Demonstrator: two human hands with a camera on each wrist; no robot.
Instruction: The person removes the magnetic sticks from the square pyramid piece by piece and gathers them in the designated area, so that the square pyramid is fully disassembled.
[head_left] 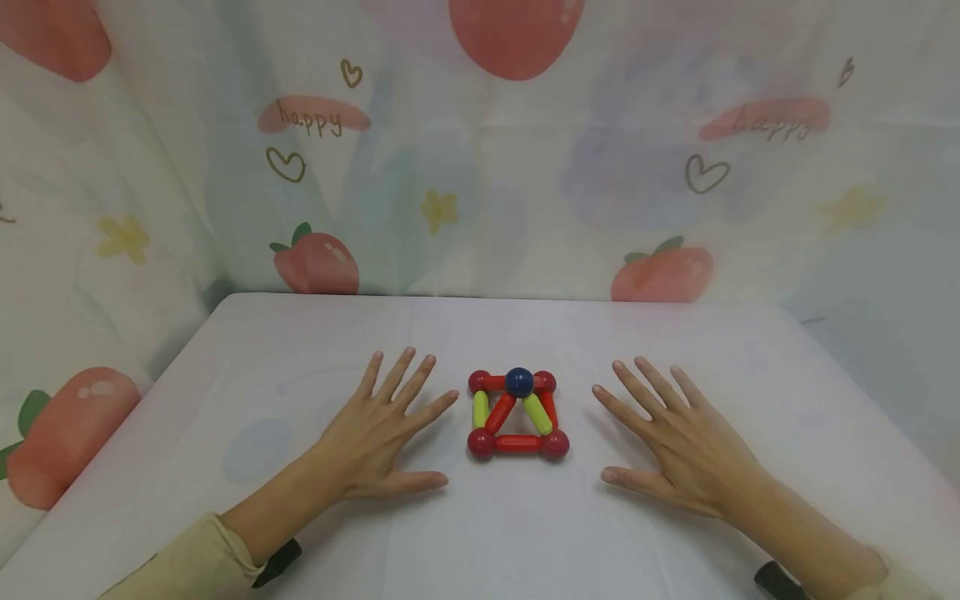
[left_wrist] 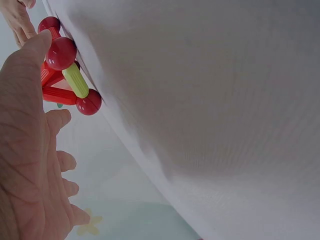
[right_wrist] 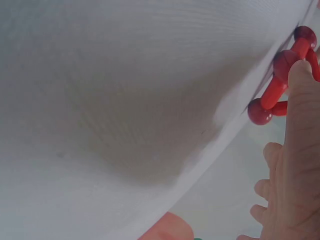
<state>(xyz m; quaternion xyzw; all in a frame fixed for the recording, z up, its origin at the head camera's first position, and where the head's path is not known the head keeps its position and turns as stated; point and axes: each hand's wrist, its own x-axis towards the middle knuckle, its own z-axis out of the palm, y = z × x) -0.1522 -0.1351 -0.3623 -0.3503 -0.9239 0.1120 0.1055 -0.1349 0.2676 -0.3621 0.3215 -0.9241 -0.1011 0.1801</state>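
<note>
A small frame of toy rods and balls (head_left: 517, 443) stands on the table between my hands. Red balls mark the base corners, and a dark blue ball (head_left: 519, 382) tops it where a red rod and a yellow-green rod (head_left: 537, 414) meet. My left hand (head_left: 375, 442) lies to its left, fingers spread and straight, apart from it. To its right, my right hand (head_left: 686, 454) is likewise spread, holding nothing. In the left wrist view the thumb partly covers the frame's red ball (left_wrist: 61, 53); in the right wrist view the thumb overlaps the frame's red rods (right_wrist: 274, 92).
A white cloth covers the table (head_left: 517, 533). Behind it and to the left hangs a printed curtain (head_left: 480, 167) with peaches, hearts and lettering. Dark bands (head_left: 277, 563) show below both wrists.
</note>
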